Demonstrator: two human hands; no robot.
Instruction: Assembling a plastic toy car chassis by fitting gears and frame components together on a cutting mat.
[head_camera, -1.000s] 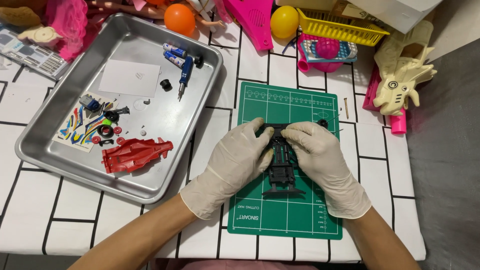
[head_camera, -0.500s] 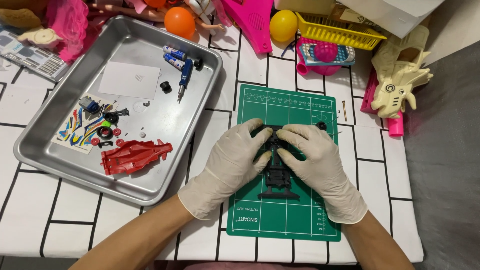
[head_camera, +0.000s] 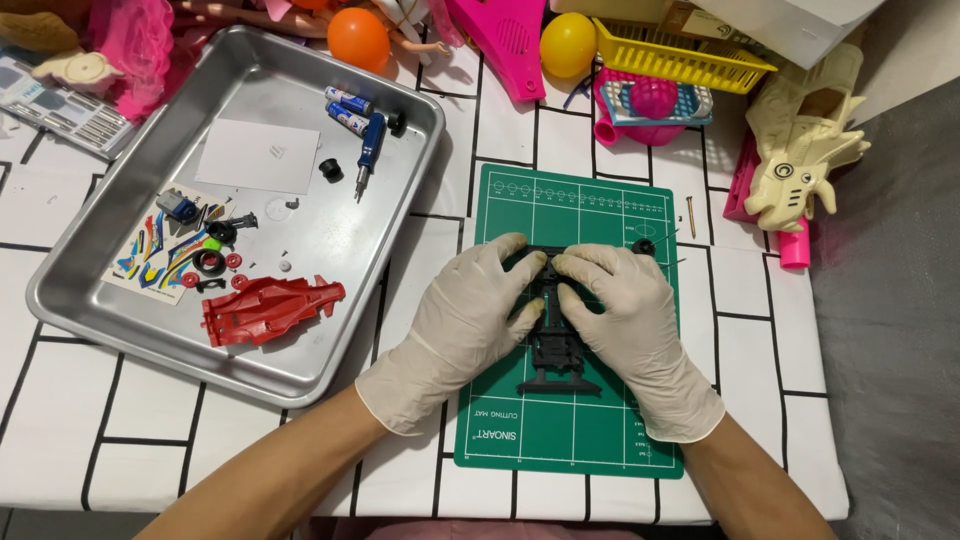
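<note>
Both of my hands wear pale latex gloves and press on a black toy car chassis (head_camera: 556, 352) that lies on a green cutting mat (head_camera: 575, 440). My left hand (head_camera: 470, 320) grips the chassis from the left, fingers curled over its front end. My right hand (head_camera: 630, 330) holds the same front end from the right, fingertips meeting the left ones. The chassis' rear sticks out below my hands. A small black wheel (head_camera: 643, 246) lies on the mat just beyond my right fingers.
A metal tray (head_camera: 300, 375) at the left holds a red car body shell (head_camera: 265, 310), a sticker sheet (head_camera: 150, 255), small wheels, batteries and a blue screwdriver (head_camera: 368, 150). Toys crowd the far edge: orange ball (head_camera: 358, 38), yellow ball (head_camera: 567, 44), yellow basket (head_camera: 680, 60), cream dragon toy (head_camera: 800, 150).
My hands have shifted slightly on the chassis, fingertips closing together over its front end. The chassis stays on the mat.
</note>
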